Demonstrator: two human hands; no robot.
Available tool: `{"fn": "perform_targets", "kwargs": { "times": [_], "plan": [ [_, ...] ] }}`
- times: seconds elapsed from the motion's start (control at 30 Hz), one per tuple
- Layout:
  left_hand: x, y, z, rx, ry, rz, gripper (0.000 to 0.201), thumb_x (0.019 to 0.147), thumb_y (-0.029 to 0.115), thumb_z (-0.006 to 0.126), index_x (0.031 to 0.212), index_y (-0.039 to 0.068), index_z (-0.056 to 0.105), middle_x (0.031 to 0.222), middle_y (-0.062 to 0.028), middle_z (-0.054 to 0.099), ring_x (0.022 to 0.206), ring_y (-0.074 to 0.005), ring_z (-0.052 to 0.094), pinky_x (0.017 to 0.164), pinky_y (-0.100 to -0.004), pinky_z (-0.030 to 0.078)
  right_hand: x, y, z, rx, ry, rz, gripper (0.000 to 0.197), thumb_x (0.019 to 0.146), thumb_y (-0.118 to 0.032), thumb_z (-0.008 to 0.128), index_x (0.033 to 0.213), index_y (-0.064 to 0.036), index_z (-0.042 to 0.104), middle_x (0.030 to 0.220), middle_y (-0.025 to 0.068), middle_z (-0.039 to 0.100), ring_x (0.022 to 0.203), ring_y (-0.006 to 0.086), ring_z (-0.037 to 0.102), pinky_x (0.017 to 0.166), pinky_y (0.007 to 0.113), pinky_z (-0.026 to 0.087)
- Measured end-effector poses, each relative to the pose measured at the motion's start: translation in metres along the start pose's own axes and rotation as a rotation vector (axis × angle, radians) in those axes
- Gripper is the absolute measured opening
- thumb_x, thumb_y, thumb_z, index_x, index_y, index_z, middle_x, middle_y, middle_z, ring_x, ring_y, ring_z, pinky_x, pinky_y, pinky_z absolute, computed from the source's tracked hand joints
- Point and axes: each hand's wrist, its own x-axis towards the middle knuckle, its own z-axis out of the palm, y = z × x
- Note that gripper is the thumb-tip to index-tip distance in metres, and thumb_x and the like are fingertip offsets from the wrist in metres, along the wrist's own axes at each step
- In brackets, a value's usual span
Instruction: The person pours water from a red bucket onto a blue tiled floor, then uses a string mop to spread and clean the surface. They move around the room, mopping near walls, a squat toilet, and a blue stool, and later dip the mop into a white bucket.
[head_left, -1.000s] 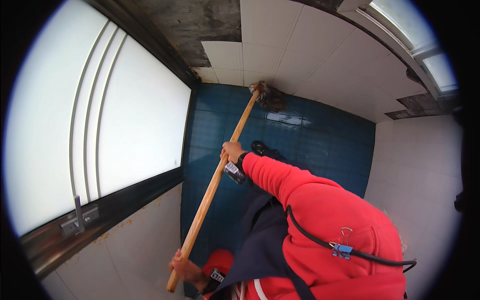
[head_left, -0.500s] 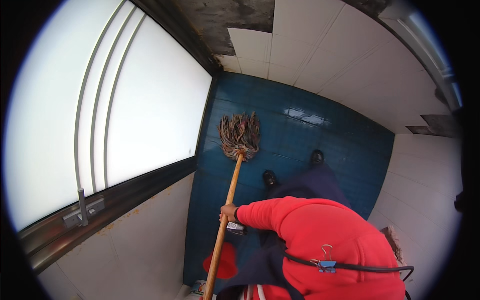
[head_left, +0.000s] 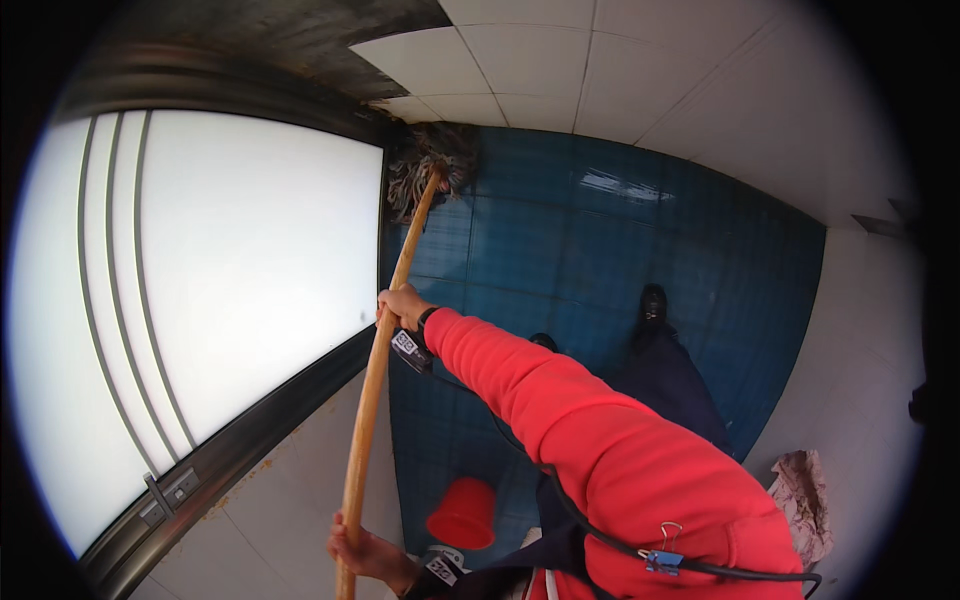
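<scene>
A string mop with a long wooden handle slants from the lower edge up to the far left corner. Its grey-brown mop head lies on the floor there, between the door frame and the tiled wall. My right hand, at the end of the red sleeve, is wrapped round the middle of the handle. Lower down, near the bottom of the view, my left hand grips the same handle with its fingers closed. Dark blue floor tiles spread under the mop, with wet-looking glare at the far side.
A white-paned door with a dark metal frame and lever handle stands along the left. Beside my left forearm is a red bucket. White tiled walls border the floor. A crumpled pinkish cloth or bag is at the right.
The mop head has gone from mid-floor to the far left corner. My right arm has stretched forward and left on the handle, and my left hand has come into view.
</scene>
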Motion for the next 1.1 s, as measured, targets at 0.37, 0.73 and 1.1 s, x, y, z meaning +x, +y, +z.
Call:
{"fn": "perform_targets", "kwargs": {
  "times": [0.37,0.73,1.1],
  "plan": [
    [0.063,0.053,0.048,-0.415,-0.513,-0.195,0.020,0.084,0.018,0.044,0.066,0.009,0.043,0.072,-0.0045,0.045,0.085,-0.0188,0.047,0.094,-0.0394,0.031,-0.093,-0.051,-0.079,0.451,0.062,-0.112,0.011,0.077,-0.006,0.049,0.069,0.0000,0.044,0.063,0.0124,0.048,0.056,0.0238,0.054,0.052,0.042,0.052],
    [-0.001,0.129,0.276,-0.333,-1.218,-0.121,0.020,0.078,0.018,0.047,0.063,0.013,0.035,0.056,0.0002,0.036,0.066,-0.0163,0.041,0.079,-0.0377,0.034,-0.233,-0.117,-0.268,1.086,0.021,-0.559,0.017,0.079,-0.012,0.052,0.066,-0.0035,0.046,0.062,0.0112,0.050,0.061,0.0255,0.053,0.066,0.042,0.048],
    [-0.332,0.164,0.461,-0.210,-2.004,-0.363,0.010,0.077,0.011,0.048,0.068,0.009,0.046,0.057,-0.0048,0.047,0.066,-0.0206,0.052,0.078,-0.0420,0.042,-0.350,-0.053,-0.515,1.722,0.289,-0.853,0.013,0.073,-0.007,0.049,0.062,-0.0086,0.042,0.057,0.0050,0.045,0.057,0.0205,0.049,0.068,0.038,0.046]
  ]
}}
